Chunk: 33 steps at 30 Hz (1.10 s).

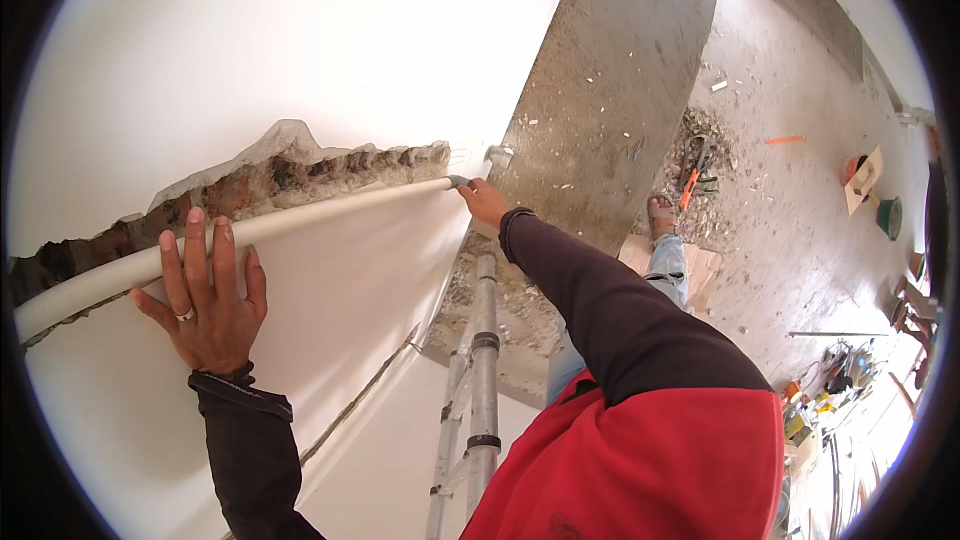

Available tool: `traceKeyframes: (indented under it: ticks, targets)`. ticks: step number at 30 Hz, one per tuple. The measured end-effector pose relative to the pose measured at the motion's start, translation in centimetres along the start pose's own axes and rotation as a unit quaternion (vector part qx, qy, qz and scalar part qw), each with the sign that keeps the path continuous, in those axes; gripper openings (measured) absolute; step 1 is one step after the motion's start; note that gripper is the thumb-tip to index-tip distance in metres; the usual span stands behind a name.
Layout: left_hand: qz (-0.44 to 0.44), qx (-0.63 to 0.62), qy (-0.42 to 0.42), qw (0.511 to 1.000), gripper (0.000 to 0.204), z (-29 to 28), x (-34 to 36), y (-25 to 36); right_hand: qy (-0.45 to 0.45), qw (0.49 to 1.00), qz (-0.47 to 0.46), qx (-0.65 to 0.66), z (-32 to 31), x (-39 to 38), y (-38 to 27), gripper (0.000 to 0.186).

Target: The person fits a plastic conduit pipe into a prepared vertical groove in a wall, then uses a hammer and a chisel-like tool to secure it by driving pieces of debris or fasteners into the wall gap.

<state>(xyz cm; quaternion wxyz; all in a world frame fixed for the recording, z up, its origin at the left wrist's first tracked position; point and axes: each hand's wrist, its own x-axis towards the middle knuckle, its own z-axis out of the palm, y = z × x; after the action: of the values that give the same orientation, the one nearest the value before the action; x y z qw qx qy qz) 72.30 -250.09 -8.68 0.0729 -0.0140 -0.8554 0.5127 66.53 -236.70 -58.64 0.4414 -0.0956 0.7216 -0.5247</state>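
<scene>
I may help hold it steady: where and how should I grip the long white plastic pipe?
Probably the bare stretch of the long white plastic pipe between the left hand and right hand, coming from the room side and curling across it. It's round and uncovered there, while the rough chiselled wall groove runs along one edge.

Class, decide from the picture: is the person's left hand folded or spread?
Spread: the left hand has its fingers extended and apart across the pipe.
</scene>
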Motion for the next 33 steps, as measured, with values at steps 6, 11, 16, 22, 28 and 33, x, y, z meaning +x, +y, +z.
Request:
traceKeyframes:
  ticks: [6,11,16,22,28,33]
  targets:
    - [0.002,0.001,-0.009,1.000,0.042,-0.3,-0.1,0.0,-0.030,0.998,0.032,-0.043,-1.4,1.5,-1.7,0.052]
    - [0.002,-0.006,-0.009,1.000,0.045,-0.3,0.0,0.3,-0.024,0.999,0.020,-0.034,-3.2,1.0,-0.9,0.052]
    - [0.015,0.010,-0.027,0.999,0.046,-0.5,-0.1,0.3,-0.077,0.993,0.038,-0.087,-9.4,-5.0,6.9,0.043]
    - [0.002,-0.035,-0.015,0.999,0.049,-1.0,2.3,1.7,-0.029,0.894,0.144,-0.424,-27.5,-19.3,28.0,0.033]
    - [-0.038,-0.058,-0.045,0.997,0.050,-1.7,2.7,5.1,0.202,0.903,0.277,-0.260,-37.9,-27.0,29.1,0.025]
    - [-0.048,-0.027,-0.199,0.978,0.046,-2.2,4.7,12.0,0.228,0.909,0.299,-0.182,-43.0,-28.8,33.1,0.023]
